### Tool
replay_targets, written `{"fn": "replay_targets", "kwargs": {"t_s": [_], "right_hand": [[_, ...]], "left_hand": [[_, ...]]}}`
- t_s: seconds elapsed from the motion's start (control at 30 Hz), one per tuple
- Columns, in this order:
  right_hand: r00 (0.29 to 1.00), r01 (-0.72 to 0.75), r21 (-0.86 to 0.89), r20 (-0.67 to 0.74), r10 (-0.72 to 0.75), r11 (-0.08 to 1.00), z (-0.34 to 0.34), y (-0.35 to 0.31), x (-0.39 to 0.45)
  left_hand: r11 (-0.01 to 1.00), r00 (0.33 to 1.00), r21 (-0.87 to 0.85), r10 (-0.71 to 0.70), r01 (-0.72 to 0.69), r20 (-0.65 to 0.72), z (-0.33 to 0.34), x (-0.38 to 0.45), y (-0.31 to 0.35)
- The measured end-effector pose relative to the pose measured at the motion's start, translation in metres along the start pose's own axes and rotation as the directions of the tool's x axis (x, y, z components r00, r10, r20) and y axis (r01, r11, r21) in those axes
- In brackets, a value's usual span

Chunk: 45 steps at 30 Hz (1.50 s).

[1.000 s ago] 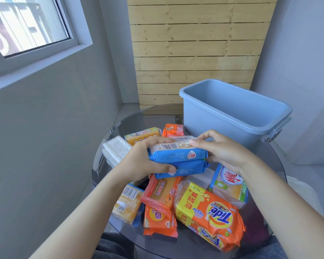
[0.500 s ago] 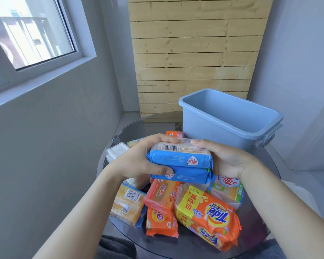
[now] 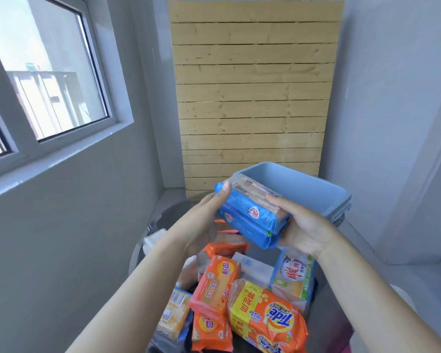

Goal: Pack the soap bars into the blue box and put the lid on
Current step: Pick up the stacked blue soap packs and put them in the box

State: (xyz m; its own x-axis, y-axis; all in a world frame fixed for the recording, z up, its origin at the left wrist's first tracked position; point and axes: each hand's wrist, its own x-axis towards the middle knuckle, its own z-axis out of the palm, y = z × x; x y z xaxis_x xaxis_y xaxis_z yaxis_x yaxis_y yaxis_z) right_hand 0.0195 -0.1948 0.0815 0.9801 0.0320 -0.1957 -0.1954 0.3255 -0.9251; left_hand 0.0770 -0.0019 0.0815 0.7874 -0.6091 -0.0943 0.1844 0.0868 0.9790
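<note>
Two stacked soap bars in blue wrappers [image 3: 250,215] are held in the air between both hands, tilted, just in front of the blue box [image 3: 316,194]. My left hand [image 3: 204,220] grips their left end and my right hand [image 3: 303,225] holds their right end from below. The blue box stands open at the back right of the round glass table [image 3: 163,217]; its inside is mostly hidden. More wrapped soap bars lie on the table below: an orange Tide pack [image 3: 267,319], orange bars [image 3: 214,284], a yellow bar [image 3: 173,314] and a blue-green pack [image 3: 293,276]. No lid is in view.
A grey wall with a window [image 3: 43,80] runs along the left. A wooden slatted panel [image 3: 252,98] leans behind the table. A white wrapped item [image 3: 153,240] lies at the table's left edge, partly behind my left arm.
Both hands have lifted the two blue soap bars up and to the right, toward the blue box. The camera has tilted upward.
</note>
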Motion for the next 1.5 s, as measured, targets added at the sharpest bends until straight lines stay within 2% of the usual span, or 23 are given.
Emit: {"fn": "replay_targets", "kwargs": {"t_s": [0.07, 0.23, 0.53, 0.67, 0.8, 0.83, 0.9, 1.0, 1.07, 1.1, 1.17, 1.23, 1.4, 1.5], "right_hand": [[0.998, 0.034, -0.046, -0.05, -0.036, 0.998, 0.001, -0.009, -0.003], [0.995, 0.048, -0.107, -0.083, -0.057, 0.993, -0.016, -0.029, -0.006], [0.998, -0.059, -0.426, -0.04, 0.046, 0.903, -0.06, -0.074, 0.021], [0.993, -0.085, -0.424, 0.04, 0.112, 0.902, -0.08, -0.089, 0.052], [0.992, -0.104, -0.412, 0.016, 0.121, 0.905, -0.101, -0.098, 0.089], [0.993, -0.109, -0.4, 0.003, 0.12, 0.91, -0.106, -0.099, 0.098], [0.991, -0.133, -0.386, -0.024, 0.135, 0.913, -0.116, -0.099, 0.115], [0.979, -0.201, -0.408, -0.063, 0.192, 0.891, -0.129, -0.093, 0.14], [0.968, -0.249, -0.404, -0.083, 0.236, 0.88, -0.135, -0.086, 0.157], [0.961, -0.277, -0.398, -0.095, 0.262, 0.875, -0.137, -0.083, 0.164], [0.945, -0.327, -0.405, -0.122, 0.304, 0.854, -0.139, -0.075, 0.178], [0.934, -0.357, -0.411, -0.156, 0.321, 0.839, -0.14, -0.067, 0.188], [0.904, -0.418, -0.339, -0.246, 0.349, 0.843, -0.141, -0.057, 0.201], [0.868, -0.479, -0.338, -0.321, 0.38, 0.81, -0.143, -0.053, 0.204]], "left_hand": [[0.998, 0.996, -0.059, -0.036, 0.031, -0.082, 0.014, 0.01, 0.01], [0.999, 0.986, 0.014, -0.045, 0.048, -0.163, 0.032, 0.037, 0.024], [0.999, 0.997, -0.011, -0.052, 0.052, -0.055, 0.045, 0.094, 0.029], [0.996, 0.997, 0.036, -0.08, 0.08, -0.012, 0.045, 0.125, 0.033], [0.996, 0.998, 0.065, -0.06, 0.059, 0.013, 0.04, 0.159, 0.035], [0.991, 0.999, 0.123, -0.043, 0.045, -0.026, 0.038, 0.167, 0.034], [0.951, 0.978, 0.307, 0.035, 0.029, -0.204, 0.033, 0.183, 0.029], [0.882, 0.865, 0.471, 0.23, 0.009, -0.447, 0.019, 0.204, 0.012], [0.839, 0.809, 0.54, 0.271, 0.067, -0.522, 0.01, 0.215, 0.001], [0.819, 0.802, 0.561, 0.25, 0.124, -0.542, 0.006, 0.219, -0.004], [0.824, 0.827, 0.533, 0.157, 0.192, -0.54, 0.003, 0.226, -0.019], [0.88, 0.867, 0.45, 0.1, 0.152, -0.487, 0.002, 0.229, -0.032], [0.9, 0.917, 0.414, 0.044, 0.136, -0.397, -0.009, 0.246, -0.032], [0.897, 0.948, 0.424, 0.015, 0.128, -0.318, -0.015, 0.257, -0.028]]}}
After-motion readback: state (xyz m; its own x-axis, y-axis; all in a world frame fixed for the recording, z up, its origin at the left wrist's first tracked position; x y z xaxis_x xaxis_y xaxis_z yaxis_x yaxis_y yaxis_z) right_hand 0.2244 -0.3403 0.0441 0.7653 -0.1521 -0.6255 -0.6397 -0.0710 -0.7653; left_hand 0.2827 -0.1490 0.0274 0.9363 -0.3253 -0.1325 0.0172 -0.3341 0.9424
